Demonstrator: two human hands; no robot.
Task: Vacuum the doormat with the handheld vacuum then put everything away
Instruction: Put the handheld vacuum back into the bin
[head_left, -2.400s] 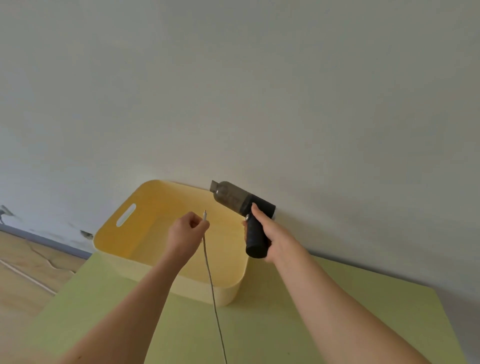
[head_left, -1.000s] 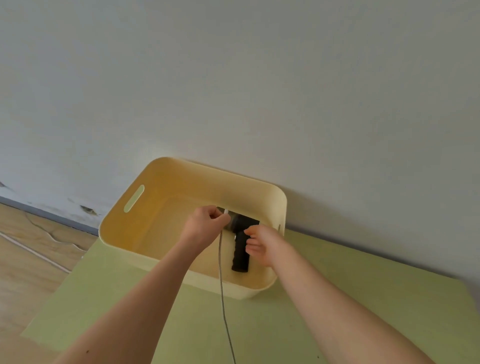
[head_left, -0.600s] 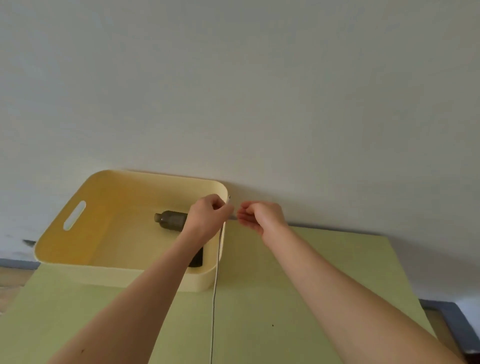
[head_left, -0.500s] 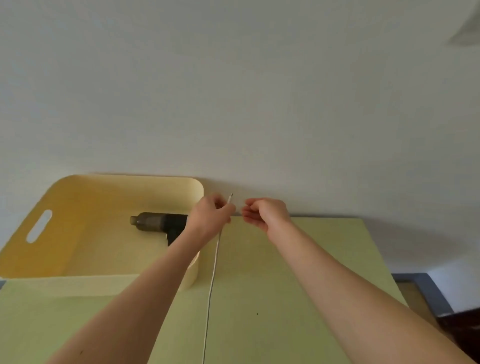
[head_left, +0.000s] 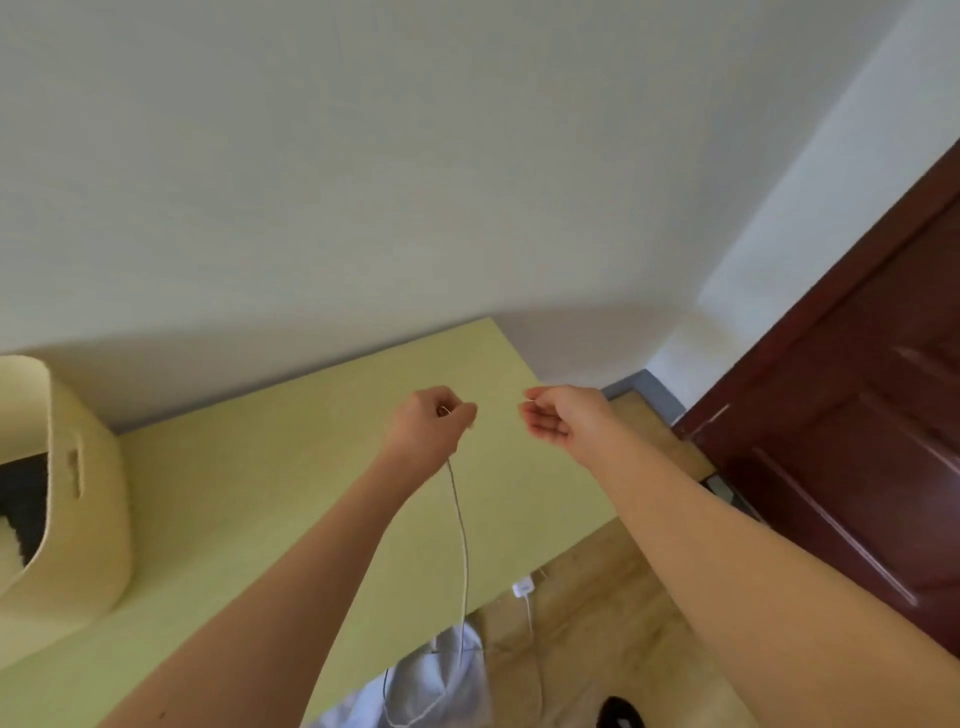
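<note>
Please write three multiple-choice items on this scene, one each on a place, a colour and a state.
1. Where is the yellow bin?
A. at the left end of the table
B. on the floor
C. by the door

2. What colour is the table?
A. white
B. light green
C. dark red

3. What is the left hand doing?
A. lying flat and open
B. gripping the bin
C. pinching the thin cable

Answers:
1 A, it stands on the tabletop at the left edge of the view.
2 B, its bare surface is pale green.
3 C, the cable hangs from its closed fingers.
</note>
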